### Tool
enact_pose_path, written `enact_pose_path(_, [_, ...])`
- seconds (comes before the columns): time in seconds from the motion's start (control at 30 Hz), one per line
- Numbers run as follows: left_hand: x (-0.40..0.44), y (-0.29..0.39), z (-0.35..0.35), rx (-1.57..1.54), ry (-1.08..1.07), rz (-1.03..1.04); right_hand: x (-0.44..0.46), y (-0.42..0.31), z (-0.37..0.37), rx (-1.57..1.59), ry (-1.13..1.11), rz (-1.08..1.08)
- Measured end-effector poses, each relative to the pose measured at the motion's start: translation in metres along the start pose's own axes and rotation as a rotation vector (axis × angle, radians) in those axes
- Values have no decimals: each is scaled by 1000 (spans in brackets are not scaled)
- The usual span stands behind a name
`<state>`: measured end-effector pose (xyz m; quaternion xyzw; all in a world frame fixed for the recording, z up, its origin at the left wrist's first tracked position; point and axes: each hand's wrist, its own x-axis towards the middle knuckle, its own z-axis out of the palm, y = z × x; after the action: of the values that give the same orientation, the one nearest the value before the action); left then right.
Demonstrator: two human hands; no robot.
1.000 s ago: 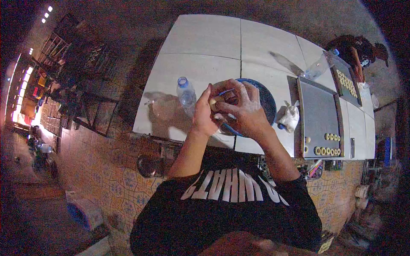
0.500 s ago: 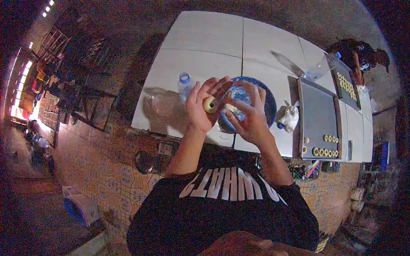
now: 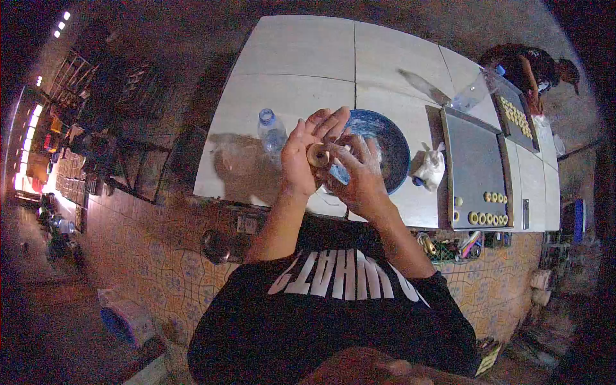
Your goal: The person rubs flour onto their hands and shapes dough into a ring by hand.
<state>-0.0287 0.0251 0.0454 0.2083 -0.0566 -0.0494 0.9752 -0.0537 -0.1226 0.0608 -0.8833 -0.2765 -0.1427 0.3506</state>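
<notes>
My left hand point(image 3: 300, 159) is raised over the table's front edge, palm up, with its fingers stretched out. In its palm sits a small pale dough ring point(image 3: 317, 154) with a dark hole in the middle. My right hand point(image 3: 360, 174) is bent in from the right, fingers curled and tips against the ring's right side. Whatever those fingertips pinch is hidden. Behind both hands stands a blue basin point(image 3: 399, 154), with white powder-like residue inside; the hands cover part of it.
A clear plastic bottle point(image 3: 271, 131) stands left of my hands. Right of the basin are a white plastic bag point(image 3: 431, 168) and a large metal tray point(image 3: 476, 144) with several dough rings along its near end. Beyond, a person point(image 3: 536, 69) works beside another filled tray point(image 3: 531, 140).
My right hand has moved in to the left, so its fingertips now meet the dough ring. The pale bit seen earlier between its fingers is no longer visible. The view has shifted slightly.
</notes>
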Motion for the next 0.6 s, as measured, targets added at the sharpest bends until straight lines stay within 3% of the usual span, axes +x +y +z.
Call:
enact_pose_path(0.2, [1, -6, 0, 116, 18, 56, -1, -5, -10, -40, -23, -48])
enact_pose_path(0.43, [2, -10, -8, 566, -31, 210, -3, 4, 9, 22, -15, 49])
enact_pose_path(0.47, [1, -12, -7, 576, -69, 234, -2, 6, 7, 182, 2, 38])
enact_pose_path(0.6, [3, -11, -5, 728, -68, 216, -4, 41, 33, 748, -3, 388])
